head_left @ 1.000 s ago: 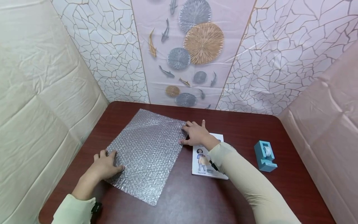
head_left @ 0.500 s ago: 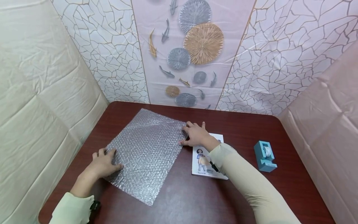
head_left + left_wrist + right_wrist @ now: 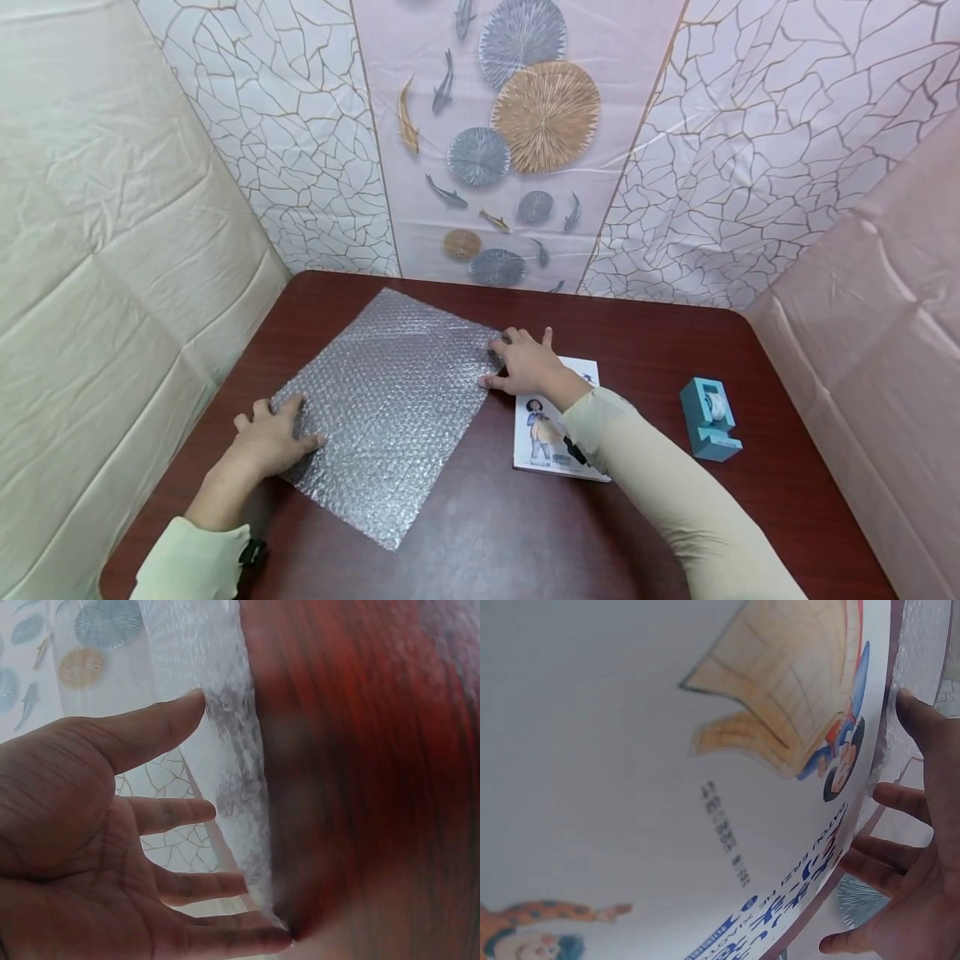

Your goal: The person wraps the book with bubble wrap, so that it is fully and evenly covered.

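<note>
Patterned cloth (image 3: 675,208) is hung behind the dark red desk (image 3: 510,525). Between the left hand (image 3: 266,442) and the right hand (image 3: 528,362), bubble wrap (image 3: 390,408) is laid flat; its opposite edges are touched by spread, unclenched fingers, presumably for steadying. A book (image 3: 538,442) is placed beside the right fingers, partly beneath the wrist; a tape dispenser (image 3: 708,421) is set well to their right, apparently to avoid obstruction.
</note>
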A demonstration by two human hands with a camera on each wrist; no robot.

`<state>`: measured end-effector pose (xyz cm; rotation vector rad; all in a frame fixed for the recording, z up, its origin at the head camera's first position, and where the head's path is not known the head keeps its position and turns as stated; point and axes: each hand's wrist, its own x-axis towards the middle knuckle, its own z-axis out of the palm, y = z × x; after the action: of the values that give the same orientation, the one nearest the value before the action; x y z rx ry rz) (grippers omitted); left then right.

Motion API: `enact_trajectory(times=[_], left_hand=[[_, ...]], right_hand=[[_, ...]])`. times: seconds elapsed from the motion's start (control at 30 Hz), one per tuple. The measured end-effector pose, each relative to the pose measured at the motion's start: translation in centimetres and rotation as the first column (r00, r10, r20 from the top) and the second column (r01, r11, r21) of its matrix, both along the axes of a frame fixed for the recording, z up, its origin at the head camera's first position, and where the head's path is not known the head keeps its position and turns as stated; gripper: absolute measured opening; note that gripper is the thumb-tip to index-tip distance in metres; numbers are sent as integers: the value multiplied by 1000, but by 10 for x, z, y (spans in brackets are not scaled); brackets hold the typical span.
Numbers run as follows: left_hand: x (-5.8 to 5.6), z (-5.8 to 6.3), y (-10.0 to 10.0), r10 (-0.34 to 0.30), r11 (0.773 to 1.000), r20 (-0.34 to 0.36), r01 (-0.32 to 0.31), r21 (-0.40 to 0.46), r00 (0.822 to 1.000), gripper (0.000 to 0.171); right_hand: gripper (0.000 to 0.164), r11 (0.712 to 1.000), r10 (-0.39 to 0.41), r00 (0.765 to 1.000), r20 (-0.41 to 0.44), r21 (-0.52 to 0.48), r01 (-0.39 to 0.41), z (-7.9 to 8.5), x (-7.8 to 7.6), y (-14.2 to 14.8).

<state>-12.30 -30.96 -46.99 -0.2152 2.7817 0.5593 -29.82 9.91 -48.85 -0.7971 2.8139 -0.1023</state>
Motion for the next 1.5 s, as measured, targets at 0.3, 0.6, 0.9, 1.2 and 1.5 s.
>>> enact_trajectory(times=[0.3, 0.6, 0.9, 1.2, 1.5], left_hand=[[-3, 1, -3, 0, 1000, -37, -1, -5, 999, 92], [-6, 0, -6, 11, 1000, -60, -11, -11, 998, 94], [-11, -5, -15, 6, 999, -108, -11, -44, 994, 94], [-17, -21, -28, 15, 998, -97, -20, -57, 995, 95], [-13, -5, -21, -9, 999, -18, 8, -39, 1000, 82]], right_hand=[[83, 1000, -1, 1000, -19, 7, 1, 3, 7, 0], [87, 1000, 10, 999, -44, 7, -9, 0, 10, 2], [86, 1000, 28, 999, -36, -7, -28, -6, 11, 0], [85, 999, 38, 998, -41, 18, -37, -8, 16, -4], [83, 999, 35, 998, -50, 20, -34, -9, 21, -7]])
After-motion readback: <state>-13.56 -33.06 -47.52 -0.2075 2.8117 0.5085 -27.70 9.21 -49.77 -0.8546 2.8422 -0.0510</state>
